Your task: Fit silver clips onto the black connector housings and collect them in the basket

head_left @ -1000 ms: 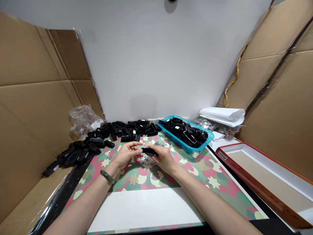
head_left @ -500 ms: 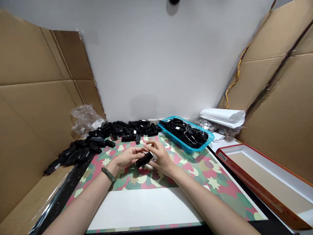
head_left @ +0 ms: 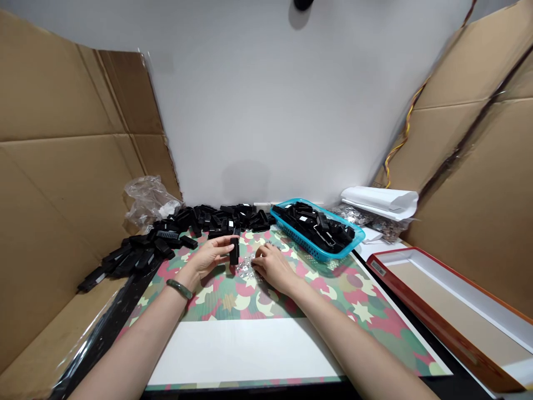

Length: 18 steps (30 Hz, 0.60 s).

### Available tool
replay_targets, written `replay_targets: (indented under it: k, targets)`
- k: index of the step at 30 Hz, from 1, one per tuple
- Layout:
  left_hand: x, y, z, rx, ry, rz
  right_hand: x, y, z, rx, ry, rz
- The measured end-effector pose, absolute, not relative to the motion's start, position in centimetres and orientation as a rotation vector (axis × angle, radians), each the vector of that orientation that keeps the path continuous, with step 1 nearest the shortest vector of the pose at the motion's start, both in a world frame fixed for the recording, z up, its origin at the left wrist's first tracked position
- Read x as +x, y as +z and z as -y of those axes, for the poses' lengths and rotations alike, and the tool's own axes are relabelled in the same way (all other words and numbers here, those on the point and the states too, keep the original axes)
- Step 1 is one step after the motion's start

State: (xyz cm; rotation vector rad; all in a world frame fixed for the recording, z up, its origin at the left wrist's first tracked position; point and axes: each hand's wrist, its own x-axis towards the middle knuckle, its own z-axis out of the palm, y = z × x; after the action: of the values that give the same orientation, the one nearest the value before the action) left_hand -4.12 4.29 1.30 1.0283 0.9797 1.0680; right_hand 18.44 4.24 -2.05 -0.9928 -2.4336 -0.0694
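My left hand (head_left: 210, 256) pinches a small black oblong plastic part (head_left: 234, 251) between thumb and fingers, holding it upright over the camouflage-patterned mat (head_left: 291, 303). To its right my right hand (head_left: 272, 268) rests with curled fingertips in a scatter of tiny shiny silvery pieces (head_left: 246, 268). Its fingers are drawn together, and whatever lies between them is too small to make out. Behind both hands stretches a heap of similar black plastic parts (head_left: 208, 216).
A blue plastic basket (head_left: 297, 241) full of black parts stands at the back right. Further right are bags of small metallic pieces (head_left: 353, 214), rolled white paper (head_left: 381, 201) and a red-edged box lid (head_left: 441, 316). Cardboard walls (head_left: 54, 183) enclose both sides; a clear plastic bag (head_left: 147, 200) lies back left.
The black part has turned from slanted to upright and moved slightly left and up with my left hand. My right hand has left it and come down onto the silvery pieces.
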Motion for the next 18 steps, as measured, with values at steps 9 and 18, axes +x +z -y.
replay_targets:
  k: [9, 18]
  targets:
    - [-3.7, 0.3, -4.5, 1.036, 1.072, -0.979, 17.1, -1.6, -3.5, -1.087, -0.356, 2.633]
    - [-3.5, -0.1, -4.8, 1.058, 1.064, -1.01, 16.7, -1.0, -3.0, -1.124, -0.325, 2.674]
